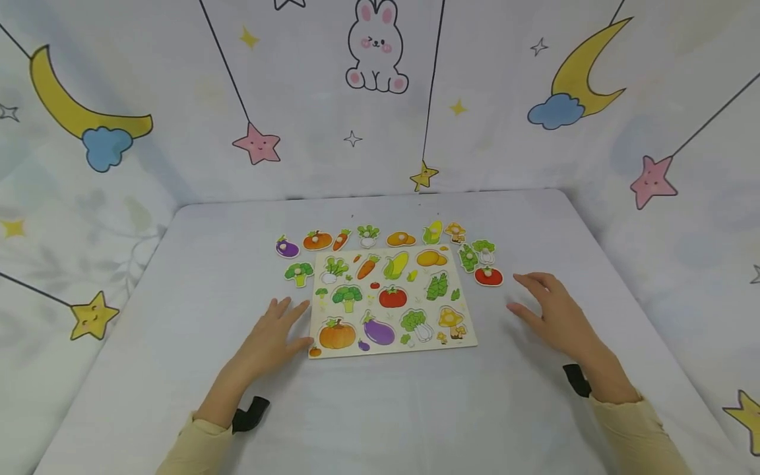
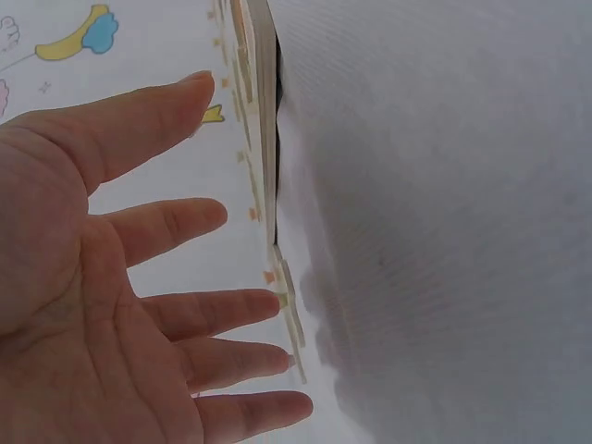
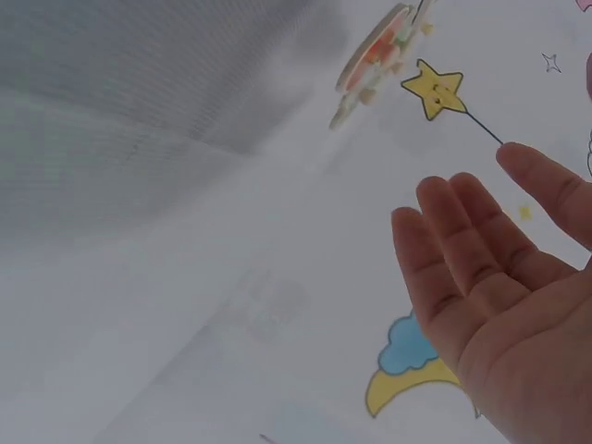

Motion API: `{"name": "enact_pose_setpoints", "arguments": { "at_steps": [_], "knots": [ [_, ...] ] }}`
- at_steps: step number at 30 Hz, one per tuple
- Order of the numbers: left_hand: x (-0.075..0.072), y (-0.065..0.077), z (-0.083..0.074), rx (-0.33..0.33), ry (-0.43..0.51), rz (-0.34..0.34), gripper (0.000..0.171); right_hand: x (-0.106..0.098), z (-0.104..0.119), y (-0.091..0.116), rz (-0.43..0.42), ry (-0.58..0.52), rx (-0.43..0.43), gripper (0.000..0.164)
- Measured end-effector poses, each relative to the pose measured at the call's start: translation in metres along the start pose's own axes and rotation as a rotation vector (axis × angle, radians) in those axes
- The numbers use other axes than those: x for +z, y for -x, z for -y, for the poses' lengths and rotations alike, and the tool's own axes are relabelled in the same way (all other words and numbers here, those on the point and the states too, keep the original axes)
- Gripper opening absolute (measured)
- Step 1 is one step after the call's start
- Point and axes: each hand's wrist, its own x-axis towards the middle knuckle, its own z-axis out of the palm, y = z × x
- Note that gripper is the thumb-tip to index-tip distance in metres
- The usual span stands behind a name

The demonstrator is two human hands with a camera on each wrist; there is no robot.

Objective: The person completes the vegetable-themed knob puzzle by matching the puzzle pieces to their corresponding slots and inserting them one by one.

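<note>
A wooden vegetable puzzle board point(image 1: 415, 284) lies flat on the table, its pictures uncovered. My left hand point(image 1: 267, 340) is beside the board's left edge, fingers spread, thumb tip right at the lower left corner. Its palm point(image 2: 92, 305) shows nothing held in the left wrist view. To the right of the board, my right hand point(image 1: 558, 320) has its fingers extended and carries nothing. Closest to it is the red tomato piece point(image 1: 489, 276), a short way from the fingertips. Just above the left fingers lies the broccoli piece point(image 1: 299, 274).
Loose knobbed pieces line the board's top: eggplant point(image 1: 287, 247), pumpkin point(image 1: 317, 240), carrot point(image 1: 341, 239), white radish point(image 1: 368, 235), potato point(image 1: 400, 239), corn point(image 1: 433, 232) and mushroom point(image 1: 455, 232). Green pieces point(image 1: 468, 257) cluster above the tomato. A patterned cloth backdrop point(image 1: 309, 99) rises behind the table.
</note>
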Motion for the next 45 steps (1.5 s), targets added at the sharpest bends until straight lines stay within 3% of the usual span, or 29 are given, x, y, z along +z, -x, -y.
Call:
{"name": "enact_pose_setpoints", "arguments": {
  "at_steps": [9, 20, 27, 34, 45],
  "knots": [
    [0.007, -0.013, 0.008, -0.002, -0.008, 0.079, 0.071, -0.001, -0.017, -0.041, 0.028, -0.058, 0.019, 0.04],
    [0.012, -0.009, 0.011, 0.001, -0.029, 0.084, 0.071, 0.025, -0.027, -0.089, 0.308, -0.108, 0.193, 0.03],
    [0.011, -0.008, 0.009, 0.017, -0.035, 0.073, 0.07, 0.035, -0.028, -0.1, 0.371, -0.129, 0.221, 0.024],
    [0.008, -0.01, 0.008, 0.038, -0.055, 0.06, 0.07, 0.039, -0.032, -0.105, 0.383, -0.131, 0.242, 0.017],
    [0.007, -0.012, 0.008, 0.016, -0.054, 0.072, 0.071, 0.033, -0.024, -0.108, 0.384, -0.088, 0.24, 0.011]
  ]
}}
